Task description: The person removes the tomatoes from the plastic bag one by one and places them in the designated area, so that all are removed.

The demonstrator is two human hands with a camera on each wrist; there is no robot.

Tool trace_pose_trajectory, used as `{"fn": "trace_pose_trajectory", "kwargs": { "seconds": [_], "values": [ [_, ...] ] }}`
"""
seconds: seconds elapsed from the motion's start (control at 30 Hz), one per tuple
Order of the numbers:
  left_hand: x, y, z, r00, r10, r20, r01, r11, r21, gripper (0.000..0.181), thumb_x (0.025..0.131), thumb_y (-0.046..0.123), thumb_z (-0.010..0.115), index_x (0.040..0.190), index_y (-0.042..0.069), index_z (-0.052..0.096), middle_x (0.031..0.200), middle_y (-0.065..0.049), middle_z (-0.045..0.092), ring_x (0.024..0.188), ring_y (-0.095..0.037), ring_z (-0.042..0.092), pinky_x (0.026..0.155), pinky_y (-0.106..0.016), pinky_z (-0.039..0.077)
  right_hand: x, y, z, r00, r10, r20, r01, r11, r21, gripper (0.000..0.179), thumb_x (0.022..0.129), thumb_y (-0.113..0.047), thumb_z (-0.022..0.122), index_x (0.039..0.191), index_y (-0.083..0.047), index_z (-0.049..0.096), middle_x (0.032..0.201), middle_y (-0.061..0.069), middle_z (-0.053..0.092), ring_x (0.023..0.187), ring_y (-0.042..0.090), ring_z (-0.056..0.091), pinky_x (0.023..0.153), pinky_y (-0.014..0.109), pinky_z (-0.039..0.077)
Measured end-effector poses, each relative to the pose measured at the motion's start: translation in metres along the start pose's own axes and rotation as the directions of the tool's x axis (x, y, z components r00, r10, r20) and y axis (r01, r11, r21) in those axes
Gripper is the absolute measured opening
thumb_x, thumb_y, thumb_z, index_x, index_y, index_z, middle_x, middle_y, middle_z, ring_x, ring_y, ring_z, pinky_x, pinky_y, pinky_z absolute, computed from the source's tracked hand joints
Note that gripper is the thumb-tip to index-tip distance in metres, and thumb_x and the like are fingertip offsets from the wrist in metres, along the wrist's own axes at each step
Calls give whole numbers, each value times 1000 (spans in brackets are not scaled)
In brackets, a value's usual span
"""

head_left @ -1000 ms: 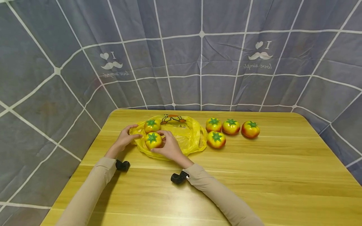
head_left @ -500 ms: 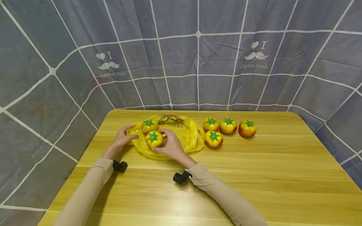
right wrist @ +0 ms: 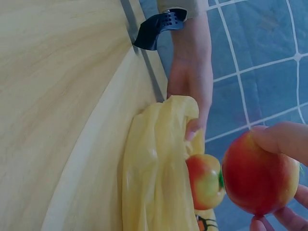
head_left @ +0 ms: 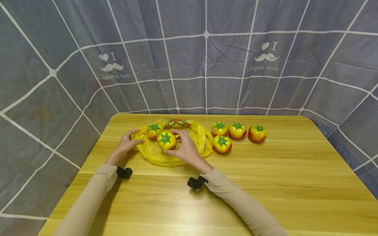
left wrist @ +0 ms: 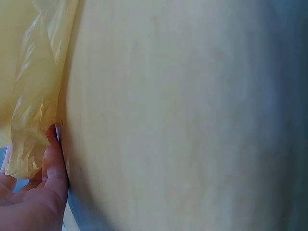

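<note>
My right hand (head_left: 187, 149) holds a yellow-red tomato (head_left: 166, 141) with green star-shaped leaves, thumb on the near side and fingers on the far side. In the right wrist view that tomato (right wrist: 257, 175) is raised above the yellow plastic bag (right wrist: 149, 178). The bag (head_left: 159, 159) lies spread on the table with its mouth facing up. Another tomato (head_left: 154, 132) sits inside it, at the left. My left hand (head_left: 125, 146) grips the bag's left edge; the left wrist view shows the film (left wrist: 36, 96) gathered between thumb and fingers (left wrist: 54, 168).
Several more tomatoes stand right of the bag: a near one (head_left: 222, 144), and a back row ending with a redder one (head_left: 257, 133). The wooden table (head_left: 265, 183) ends at a grey checked curtain (head_left: 230, 59) behind and to both sides.
My right hand has lifted the tomato off its spot on the bag and moved it to the right, away from the other one. My left hand keeps its hold on the bag.
</note>
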State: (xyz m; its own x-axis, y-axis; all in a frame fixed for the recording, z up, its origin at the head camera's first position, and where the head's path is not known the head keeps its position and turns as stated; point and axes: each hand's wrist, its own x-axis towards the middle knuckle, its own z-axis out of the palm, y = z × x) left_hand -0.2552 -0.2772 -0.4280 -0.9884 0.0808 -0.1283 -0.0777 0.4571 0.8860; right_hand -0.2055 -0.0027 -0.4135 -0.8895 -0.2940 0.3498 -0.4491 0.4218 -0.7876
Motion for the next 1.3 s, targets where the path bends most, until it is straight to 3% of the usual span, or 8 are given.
{"fn": "trace_pose_trajectory", "kwargs": {
  "seconds": [0.07,0.17,0.27,0.53,0.73,0.87,0.97,1.3],
  "values": [
    [6,-8,0,1000,12,-4,-12,1000,8,70,88,11,64,147,-3,29,157,-27,15,143,-39,17,99,-26,40,-1,1,-4,1000,-5,-7,5,1000,-2,72,68,-20,87,130,-7,53,123,10,55,102,25,59,88,35,53],
    [7,-10,0,1000,23,-10,-23,1000,12,70,88,12,65,147,-3,29,156,-27,17,141,-38,22,81,-10,41,-4,1,-10,1000,-5,-14,4,1000,-18,72,67,-21,87,130,-9,53,123,10,55,102,24,59,87,34,53],
    [7,-11,0,1000,20,-16,-20,1000,7,69,87,11,65,146,-3,31,156,-27,18,141,-38,22,73,-4,38,-5,2,-18,1000,-1,-23,0,1000,-21,73,67,-20,88,130,-9,53,124,10,54,103,23,58,88,35,53],
    [6,-7,-1,1000,19,-7,-18,999,39,70,88,13,65,147,-2,30,156,-26,19,142,-38,21,88,-15,39,-9,6,-38,997,-17,-69,15,1000,-28,73,66,-18,88,129,-8,53,124,11,55,104,24,58,89,36,53],
    [4,-7,0,1000,12,0,-12,999,37,71,88,13,65,147,-2,29,156,-26,18,142,-38,20,82,-9,37,-17,13,-51,997,5,-74,-7,999,-39,74,66,-18,88,130,-8,53,124,11,54,105,24,57,91,36,52],
    [5,-6,0,1000,14,-1,-14,999,40,71,89,13,65,148,-2,28,156,-26,17,143,-39,18,102,-29,40,-21,17,-63,997,4,-82,-9,998,-62,74,66,-18,88,131,-8,53,124,11,54,105,25,57,91,38,52],
    [6,-5,1,1000,19,1,-19,999,35,71,89,12,65,148,-3,28,157,-27,14,145,-41,11,114,-48,28,-24,19,-72,996,-4,-87,-4,996,-87,74,66,-18,88,131,-7,53,125,11,54,105,25,57,91,37,52],
    [5,-5,2,1000,17,-5,-16,1000,23,70,88,10,64,147,-5,28,157,-28,14,145,-42,11,115,-52,25,-35,26,-94,992,10,-127,-22,995,-96,74,66,-16,88,130,-8,53,123,12,53,103,26,57,91,39,52]
  ]
}}
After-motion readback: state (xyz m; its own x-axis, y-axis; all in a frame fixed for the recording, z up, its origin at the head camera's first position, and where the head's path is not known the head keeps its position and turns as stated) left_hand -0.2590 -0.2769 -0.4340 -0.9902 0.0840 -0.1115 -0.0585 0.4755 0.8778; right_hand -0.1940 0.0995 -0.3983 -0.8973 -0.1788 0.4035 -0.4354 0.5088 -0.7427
